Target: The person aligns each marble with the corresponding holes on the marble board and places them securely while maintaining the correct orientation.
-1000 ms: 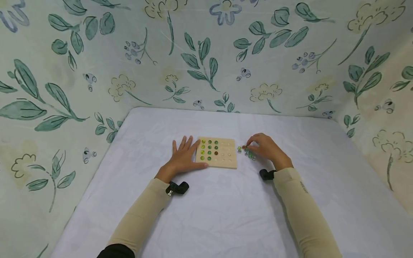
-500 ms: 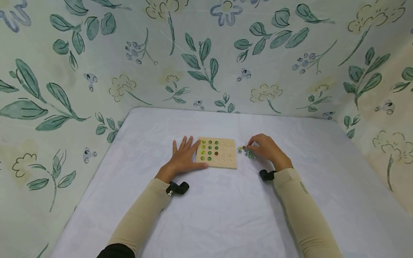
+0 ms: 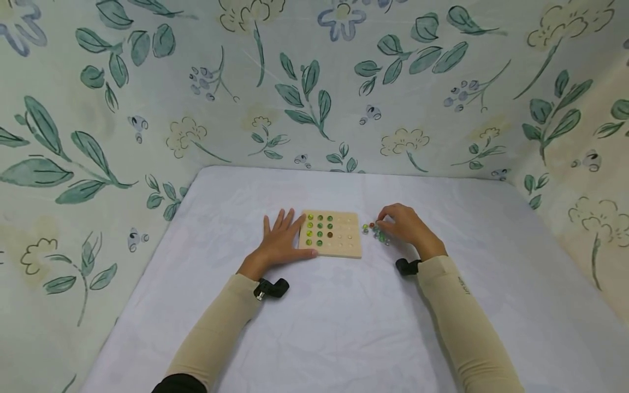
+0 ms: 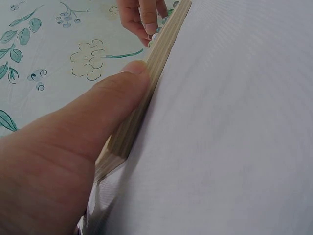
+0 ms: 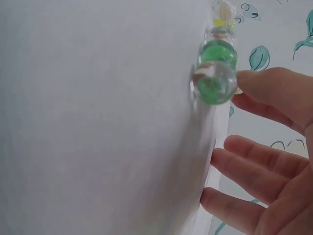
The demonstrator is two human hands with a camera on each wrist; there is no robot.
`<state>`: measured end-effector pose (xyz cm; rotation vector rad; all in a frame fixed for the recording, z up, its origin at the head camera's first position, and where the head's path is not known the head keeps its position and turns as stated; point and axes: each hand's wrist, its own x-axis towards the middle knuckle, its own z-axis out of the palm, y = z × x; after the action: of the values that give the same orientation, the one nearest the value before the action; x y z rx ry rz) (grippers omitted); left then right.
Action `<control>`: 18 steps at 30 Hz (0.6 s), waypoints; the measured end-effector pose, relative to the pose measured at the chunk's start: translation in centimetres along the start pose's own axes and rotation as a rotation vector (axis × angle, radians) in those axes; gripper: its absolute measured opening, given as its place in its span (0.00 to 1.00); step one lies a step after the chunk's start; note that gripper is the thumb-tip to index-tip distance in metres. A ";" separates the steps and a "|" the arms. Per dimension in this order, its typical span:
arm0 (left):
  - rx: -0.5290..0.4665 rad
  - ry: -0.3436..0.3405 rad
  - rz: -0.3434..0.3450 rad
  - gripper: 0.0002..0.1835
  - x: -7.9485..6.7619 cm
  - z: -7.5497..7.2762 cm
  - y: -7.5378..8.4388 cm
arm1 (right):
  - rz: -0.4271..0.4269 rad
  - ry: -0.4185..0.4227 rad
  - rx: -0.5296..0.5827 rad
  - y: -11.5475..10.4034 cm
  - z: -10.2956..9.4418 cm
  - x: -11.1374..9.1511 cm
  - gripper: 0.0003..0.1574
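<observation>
Where the left hand (image 3: 279,243) rests: wooden board (image 3: 339,251), fingers spread.
Right hand (image 3: 402,222): at loose marbles (image 3: 381,237); finger grasp impossible to tell.

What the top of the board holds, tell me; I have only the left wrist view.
Observer: The wooden board carries four yellow-green marbles in the column nearest the left hand.
Operator: Name the odd colour there.
Observer: A dark brown marble sits just below two green ones in the third column from the left.
Operator: Describe that hand beyond its thumb.
Observer: Its fingers are spread and point away from the person.
</observation>
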<state>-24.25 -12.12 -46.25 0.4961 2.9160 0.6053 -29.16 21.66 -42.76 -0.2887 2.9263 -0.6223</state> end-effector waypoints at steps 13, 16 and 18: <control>0.003 0.019 0.007 0.60 0.2 0.4 0.2 | -0.059 0.002 0.082 0.2 -0.4 -0.4 0.07; -0.001 0.022 0.002 0.61 0.3 0.6 0.1 | -0.088 0.016 0.085 0.0 -0.5 -0.4 0.06; -0.006 0.021 0.001 0.61 0.3 0.7 0.1 | -0.097 0.024 0.082 -0.2 -0.6 -0.4 0.05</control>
<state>-24.36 -11.71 -46.90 0.4942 2.9329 0.6230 -28.82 21.79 -42.06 -0.4181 2.9143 -0.7625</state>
